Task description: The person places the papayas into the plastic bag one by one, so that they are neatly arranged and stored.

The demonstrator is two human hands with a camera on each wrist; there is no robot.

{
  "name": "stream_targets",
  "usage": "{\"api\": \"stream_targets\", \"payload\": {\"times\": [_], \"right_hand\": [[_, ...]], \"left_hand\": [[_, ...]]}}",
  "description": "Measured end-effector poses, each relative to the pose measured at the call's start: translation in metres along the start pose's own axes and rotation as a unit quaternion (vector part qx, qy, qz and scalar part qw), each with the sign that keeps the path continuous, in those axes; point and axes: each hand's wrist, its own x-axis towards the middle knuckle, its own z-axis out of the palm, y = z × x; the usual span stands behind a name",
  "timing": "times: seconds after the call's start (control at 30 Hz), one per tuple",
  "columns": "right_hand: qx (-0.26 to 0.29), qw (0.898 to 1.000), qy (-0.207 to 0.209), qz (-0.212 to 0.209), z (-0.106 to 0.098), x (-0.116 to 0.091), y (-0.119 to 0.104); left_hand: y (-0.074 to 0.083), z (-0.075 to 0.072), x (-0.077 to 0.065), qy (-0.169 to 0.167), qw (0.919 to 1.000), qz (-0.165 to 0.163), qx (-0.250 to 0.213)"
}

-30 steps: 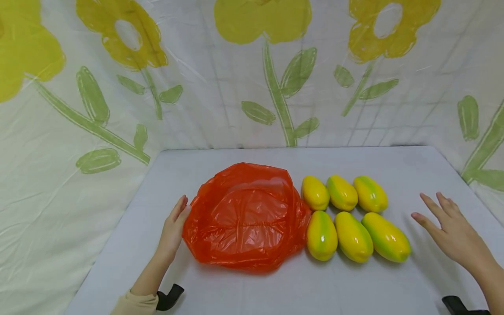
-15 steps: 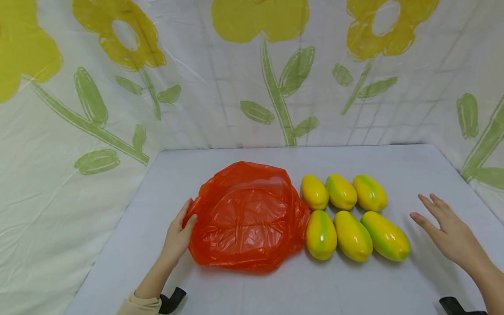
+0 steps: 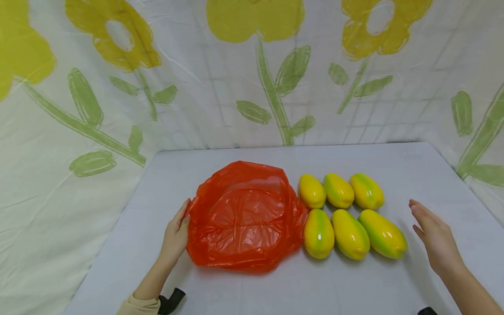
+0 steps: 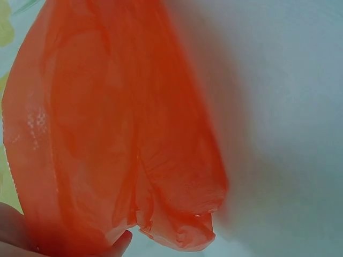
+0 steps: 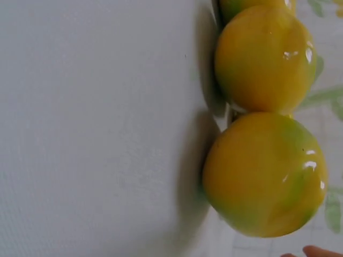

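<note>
A red plastic bag [image 3: 244, 214] lies with its mouth spread wide in the head view. My left hand [image 3: 175, 236] pinches its left rim between thumb and fingers; the left wrist view shows the red film [image 4: 91, 134] rising from that grip, with fingers [image 4: 13, 230] at lower left. To the right of the bag, several glossy yellow-green papayas [image 3: 350, 234] lie in two rows, the nearest ones right at its edge. My right hand [image 3: 437, 240] hovers right of them, holding nothing. In the right wrist view its fingertips [image 5: 319, 251] show just below the closest papaya [image 5: 265, 176].
All this lies on a white-covered table [image 3: 256, 293]. Behind and at both sides hangs a white curtain [image 3: 189, 109] printed with yellow flowers. A black wrist strap piece [image 3: 172, 302] shows beside the left sleeve [image 3: 139, 305].
My left hand has gone from lying along the bag's left edge to pinching its rim. My right hand has turned, its fingers coming together, and moved slightly left. The papayas stay put.
</note>
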Motion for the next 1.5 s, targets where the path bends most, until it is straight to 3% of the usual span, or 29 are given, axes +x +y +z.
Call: {"api": "stream_targets", "payload": {"times": [0.17,0.27,0.6,0.93,1.27,1.5], "right_hand": [[-0.091,0.993,-0.047,0.054,0.010,0.004,-0.003],[-0.118,0.988,-0.056,0.080,0.016,0.006,-0.005],[-0.134,0.981,-0.071,0.117,0.038,0.006,-0.002],[-0.169,0.973,-0.073,0.140,0.036,0.007,-0.004],[-0.204,0.962,-0.068,0.167,0.035,0.010,-0.003],[-0.206,0.963,-0.061,0.162,0.033,0.008,-0.003]], "left_hand": [[0.000,-0.003,-0.001,-0.004,0.9999,-0.011,-0.002],[-0.001,-0.004,-0.001,-0.007,0.9999,-0.013,-0.003],[-0.001,-0.010,-0.006,-0.010,0.9998,-0.016,0.007],[0.000,-0.005,-0.003,-0.014,0.9997,-0.021,0.000],[0.001,-0.003,0.001,-0.014,0.9999,0.001,-0.004],[0.001,-0.001,0.003,-0.016,0.9999,-0.002,-0.005]]}}
